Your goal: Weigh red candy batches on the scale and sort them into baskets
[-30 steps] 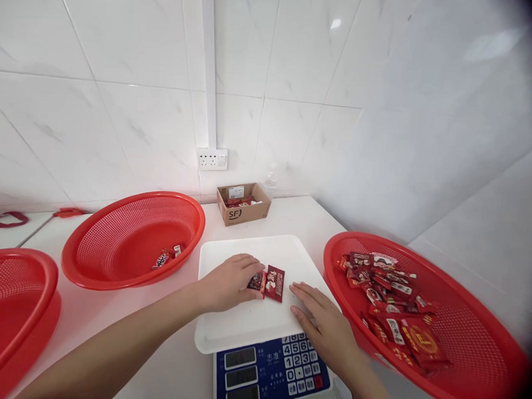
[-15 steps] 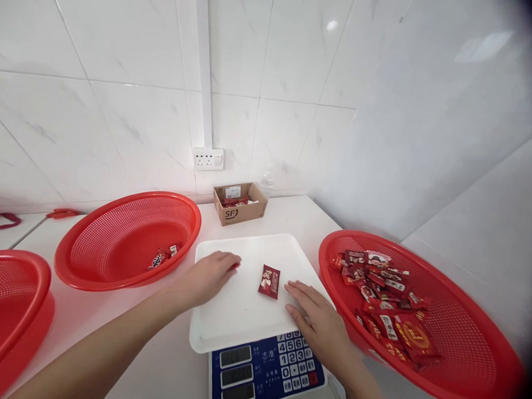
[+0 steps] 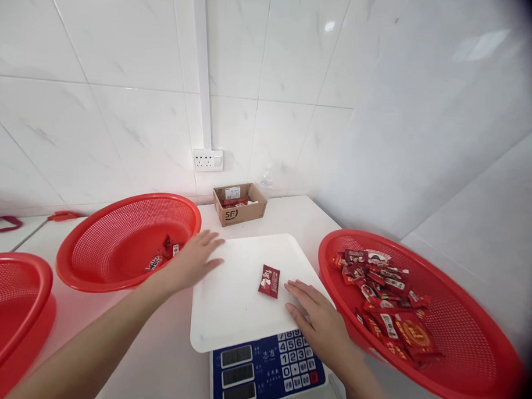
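Observation:
A white scale tray (image 3: 236, 315) tops a blue electronic scale (image 3: 266, 368) in front of me. One red snack packet (image 3: 269, 281) lies on the tray. My right hand (image 3: 320, 321) rests flat on the tray's right side, fingers spread, just right of that packet. My left hand (image 3: 194, 258) hovers open with fingers stretched, between the tray's left edge and the middle red basket (image 3: 89, 272). A few red packets (image 3: 163, 254) lie in that basket, close to my left fingers.
A red basket (image 3: 461, 369) at the right holds several red packets (image 3: 385, 297). Another red basket (image 3: 9, 307) is at the far left. A small cardboard box (image 3: 239, 204) stands against the tiled wall under a wall socket (image 3: 207, 160).
My left hand took one packet off the tray, carried it left and opened by the middle basket, which now holds one more packet. The right hand stayed put.

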Demonstrator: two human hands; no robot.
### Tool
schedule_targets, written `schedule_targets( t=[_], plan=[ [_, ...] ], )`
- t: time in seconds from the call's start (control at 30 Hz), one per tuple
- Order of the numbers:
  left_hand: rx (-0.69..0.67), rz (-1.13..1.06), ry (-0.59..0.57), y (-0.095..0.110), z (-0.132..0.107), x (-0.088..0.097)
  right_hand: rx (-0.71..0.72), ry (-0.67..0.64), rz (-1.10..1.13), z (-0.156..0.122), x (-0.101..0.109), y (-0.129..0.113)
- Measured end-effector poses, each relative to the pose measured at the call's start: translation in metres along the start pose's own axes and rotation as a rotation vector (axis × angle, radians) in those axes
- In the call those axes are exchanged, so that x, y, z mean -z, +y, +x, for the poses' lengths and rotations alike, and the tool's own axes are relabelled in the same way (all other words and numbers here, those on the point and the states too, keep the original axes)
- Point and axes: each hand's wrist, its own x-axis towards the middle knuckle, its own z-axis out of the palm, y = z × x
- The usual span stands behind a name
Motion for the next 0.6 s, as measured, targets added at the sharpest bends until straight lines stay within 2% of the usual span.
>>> schedule_targets(
  t=[0.17, 0.27, 0.33, 0.43, 0.6],
  plan=[
    [-0.39, -0.227, -0.201, 0.062, 0.007, -0.017, 0.01, -0.004, 0.005, 0.001, -0.001, 0.001],
    [-0.492, -0.3, -0.241, 0.08, 0.016, -0.028, 0.02, 0.005, 0.01, 0.001, -0.002, 0.002],
    [-0.475, -0.37, -0.227, 0.084, 0.022, -0.036, 0.026, 0.011, 0.009, 0.001, -0.001, 0.001],
    [-0.364, -0.466, -0.18, 0.081, 0.028, -0.041, 0.018, 0.005, 0.002, 0.001, -0.001, 0.0],
    [-0.092, -0.673, -0.1, 0.071, 0.02, -0.025, 0.001, 0.002, 0.027, 0.001, -0.001, 0.001]
  ],
)
